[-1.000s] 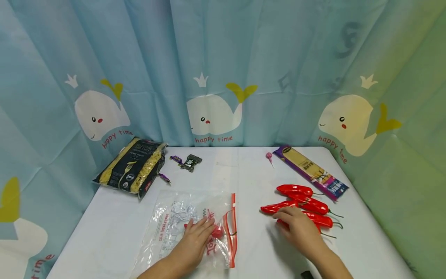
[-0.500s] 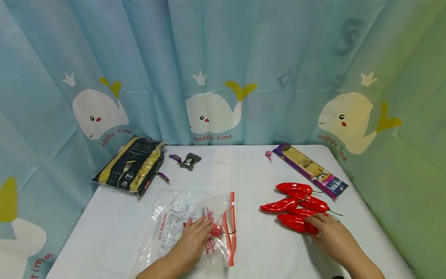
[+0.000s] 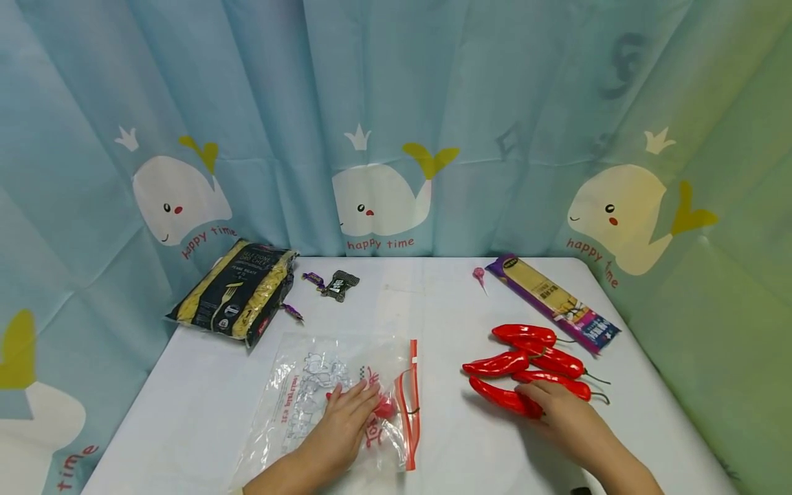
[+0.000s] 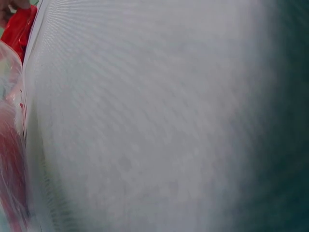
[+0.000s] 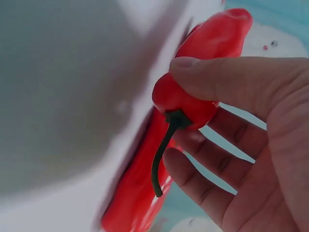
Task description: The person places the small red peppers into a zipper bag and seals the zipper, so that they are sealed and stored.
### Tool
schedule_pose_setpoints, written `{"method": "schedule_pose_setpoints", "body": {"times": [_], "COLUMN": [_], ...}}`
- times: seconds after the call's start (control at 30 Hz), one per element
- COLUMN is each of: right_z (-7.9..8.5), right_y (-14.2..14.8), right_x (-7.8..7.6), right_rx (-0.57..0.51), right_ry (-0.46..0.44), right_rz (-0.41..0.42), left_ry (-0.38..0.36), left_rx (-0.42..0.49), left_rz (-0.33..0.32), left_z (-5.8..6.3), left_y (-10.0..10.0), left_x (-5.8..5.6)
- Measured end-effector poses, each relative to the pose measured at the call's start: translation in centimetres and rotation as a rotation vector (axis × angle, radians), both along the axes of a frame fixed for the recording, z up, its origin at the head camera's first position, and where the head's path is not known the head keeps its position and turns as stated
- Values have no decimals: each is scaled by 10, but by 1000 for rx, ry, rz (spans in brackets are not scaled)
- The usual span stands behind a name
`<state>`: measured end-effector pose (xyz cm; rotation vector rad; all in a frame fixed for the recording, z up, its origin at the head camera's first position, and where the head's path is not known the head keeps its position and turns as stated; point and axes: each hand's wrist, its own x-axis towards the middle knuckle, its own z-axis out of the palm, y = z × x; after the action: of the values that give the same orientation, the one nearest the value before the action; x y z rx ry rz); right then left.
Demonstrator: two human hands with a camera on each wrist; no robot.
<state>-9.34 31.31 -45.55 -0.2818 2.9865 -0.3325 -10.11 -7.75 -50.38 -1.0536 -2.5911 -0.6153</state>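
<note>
My right hand (image 3: 559, 416) pinches a red chili pepper (image 3: 501, 397) near its stem end, thumb on one side and fingers on the other. In the right wrist view its green stem (image 5: 159, 162) hangs down past the fingers. Several more red peppers (image 3: 495, 365) lie just beyond in a loose pile. My left hand (image 3: 346, 419) lies flat with spread fingers on a clear zip bag (image 3: 287, 392). Inside the bag, partly under that hand, is another red pepper (image 3: 385, 408). The bag's red-edged mouth (image 3: 414, 426) faces right. In the left wrist view most is blurred white.
A penne pasta bag (image 3: 235, 292) stands at the back left, beside several small wrapped candies (image 3: 339, 285). At the back right lie a pink lollipop-like item (image 3: 479, 275) and a purple-edged noodle packet (image 3: 551, 299). A whale-print curtain (image 3: 396, 103) rises behind the white table (image 3: 445, 309).
My right hand went right to the stem end of the nearest pepper, took hold of it and drew it left, apart from the pile. The left hand has stayed on the bag.
</note>
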Motion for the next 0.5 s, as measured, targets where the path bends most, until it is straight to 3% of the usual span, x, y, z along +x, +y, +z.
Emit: {"method": "schedule_pose_setpoints", "body": {"times": [0.23,0.5], "right_z": [7,-7], "right_y": [-47,-89], "right_x": [-12,-28], "right_rx": [-39,-34], "right_ry": [2,103], "right_rz": [73,363], "left_ry": [12,-54], "left_rx": [7,-27], "left_rz": [3,8], "left_z": [1,4], "left_y": [1,3], "left_x": [0,0]}}
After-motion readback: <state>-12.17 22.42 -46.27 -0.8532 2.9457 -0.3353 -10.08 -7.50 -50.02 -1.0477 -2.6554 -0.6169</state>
